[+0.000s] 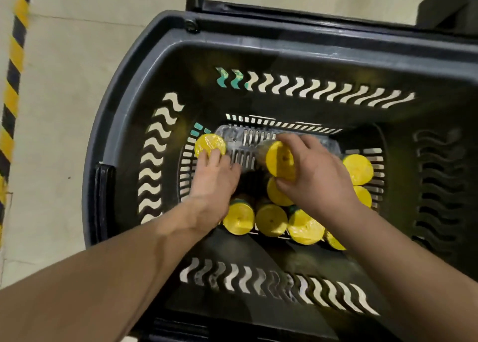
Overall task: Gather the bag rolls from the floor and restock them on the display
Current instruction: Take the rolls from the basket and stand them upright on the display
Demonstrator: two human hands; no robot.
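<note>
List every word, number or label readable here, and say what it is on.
No text can be read in this view.
Rolls: yellow ends blank; green bands on their sides too blurred to read.
Roll gripped by the right hand: nothing legible.
Basket: only wavy slots, no lettering.
Floor tape: yellow-black stripes, no words.

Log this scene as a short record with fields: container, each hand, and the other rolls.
container: dark slotted basket on a pale floor
left hand: fingertips on the corner roll, grip unclear
right hand: fingers curled round the held roll
other rolls: several yellow-ended, lying in the basket's bottom
floor edge: yellow-black striped tape
</note>
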